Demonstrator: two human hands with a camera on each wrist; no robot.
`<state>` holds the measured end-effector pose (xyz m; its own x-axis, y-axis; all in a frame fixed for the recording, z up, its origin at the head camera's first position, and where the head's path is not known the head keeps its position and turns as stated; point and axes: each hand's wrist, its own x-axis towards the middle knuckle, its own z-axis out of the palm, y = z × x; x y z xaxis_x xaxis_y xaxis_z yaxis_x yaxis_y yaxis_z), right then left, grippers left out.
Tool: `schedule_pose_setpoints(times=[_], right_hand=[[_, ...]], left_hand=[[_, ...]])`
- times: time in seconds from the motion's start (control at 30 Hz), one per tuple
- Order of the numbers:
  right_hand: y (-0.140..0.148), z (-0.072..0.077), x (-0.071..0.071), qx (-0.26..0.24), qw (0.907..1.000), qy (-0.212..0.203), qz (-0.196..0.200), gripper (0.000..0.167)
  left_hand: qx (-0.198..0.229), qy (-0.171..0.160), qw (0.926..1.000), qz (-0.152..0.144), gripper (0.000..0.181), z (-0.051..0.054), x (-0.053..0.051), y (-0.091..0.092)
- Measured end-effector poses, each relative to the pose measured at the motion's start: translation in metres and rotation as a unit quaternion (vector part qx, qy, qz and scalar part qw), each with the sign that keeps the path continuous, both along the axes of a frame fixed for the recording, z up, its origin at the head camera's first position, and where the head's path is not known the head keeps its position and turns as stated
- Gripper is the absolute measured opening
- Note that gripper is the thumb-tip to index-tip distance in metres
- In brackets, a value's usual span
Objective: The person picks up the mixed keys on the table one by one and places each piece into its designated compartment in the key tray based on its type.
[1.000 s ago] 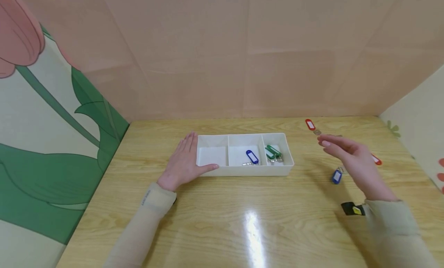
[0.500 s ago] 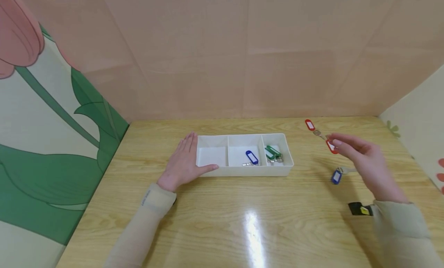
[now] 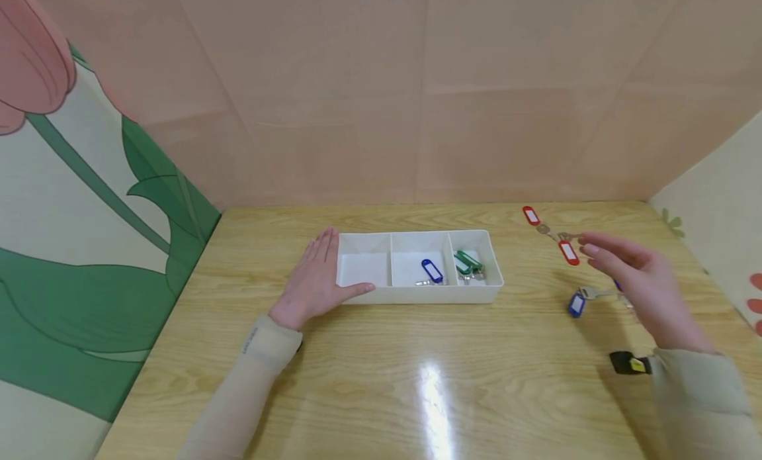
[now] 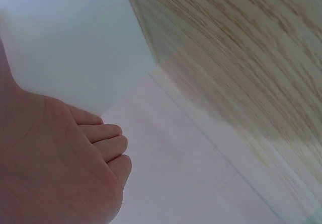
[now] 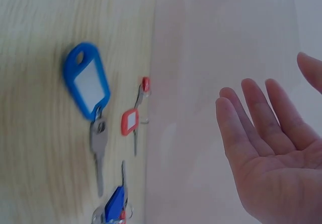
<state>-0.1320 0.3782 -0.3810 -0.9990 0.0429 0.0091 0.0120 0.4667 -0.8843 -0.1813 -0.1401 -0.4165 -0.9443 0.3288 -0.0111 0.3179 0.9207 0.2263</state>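
Note:
My left hand (image 3: 312,278) lies flat against the left end of a white three-part tray (image 3: 417,295), its thumb along the front wall. In the left wrist view, the straight fingers (image 4: 108,146) touch the white tray wall (image 4: 75,48). Over the table's right side hovers my right hand (image 3: 637,284), holding nothing; the right wrist view shows its palm and extended fingers (image 5: 256,118). Nearest to it are keys with a red key tag (image 3: 569,253) and a blue key tag (image 3: 577,304). Part of another blue-tagged key is hidden under the hand.
In the tray, green-tagged keys (image 3: 469,261) lie in the right compartment and a blue-tagged key (image 3: 432,271) in the middle one. A second red key tag (image 3: 531,215) lies farther back on the wooden table (image 3: 357,380). Walls stand behind and on both sides.
My right hand has moved rightward above the table, uncovering the nearer red tag and more of the keys. My left hand and the tray have stayed in place.

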Motion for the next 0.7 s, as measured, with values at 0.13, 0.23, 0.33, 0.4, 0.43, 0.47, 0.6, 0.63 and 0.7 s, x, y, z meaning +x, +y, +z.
schedule_pose_setpoints(times=[0.13, 0.23, 0.33, 0.4, 0.43, 0.47, 0.6, 0.63, 0.7], right_hand=[[0.007, -0.004, 0.003, 0.007, 0.9999, -0.004, -0.008, 0.051], [0.014, -0.007, 0.004, 0.01, 0.9997, -0.018, -0.014, 0.052], [0.02, -0.009, 0.006, 0.016, 0.9993, -0.029, -0.017, 0.052], [0.023, -0.009, 0.007, 0.017, 0.9993, -0.03, -0.016, 0.052], [0.024, -0.01, 0.008, 0.016, 0.9993, -0.03, -0.016, 0.051], [0.025, -0.01, 0.008, 0.018, 0.9993, -0.03, -0.016, 0.051], [0.028, -0.014, 0.009, 0.015, 0.9993, -0.03, -0.016, 0.051], [0.029, -0.015, 0.009, 0.017, 0.9992, -0.031, -0.017, 0.051], [0.031, -0.018, 0.01, 0.022, 0.9991, -0.033, -0.015, 0.053]], left_hand=[[0.003, 0.002, 1.0, -0.001, 0.131, 0.0, 0.0, 0.0], [0.004, 0.002, 1.0, -0.002, 0.131, -0.001, 0.0, 0.0], [0.002, 0.002, 1.0, -0.002, 0.131, -0.001, 0.0, -0.001], [0.002, 0.003, 1.0, -0.003, 0.131, -0.001, -0.001, -0.001], [0.003, 0.004, 1.0, -0.003, 0.131, -0.002, -0.001, -0.001], [0.003, 0.005, 1.0, -0.003, 0.131, -0.002, -0.001, -0.001], [0.004, 0.004, 1.0, -0.002, 0.131, -0.002, 0.0, -0.001], [0.004, 0.004, 1.0, -0.002, 0.131, -0.002, 0.0, -0.001], [0.003, 0.003, 1.0, -0.001, 0.131, -0.001, 0.0, -0.001]])
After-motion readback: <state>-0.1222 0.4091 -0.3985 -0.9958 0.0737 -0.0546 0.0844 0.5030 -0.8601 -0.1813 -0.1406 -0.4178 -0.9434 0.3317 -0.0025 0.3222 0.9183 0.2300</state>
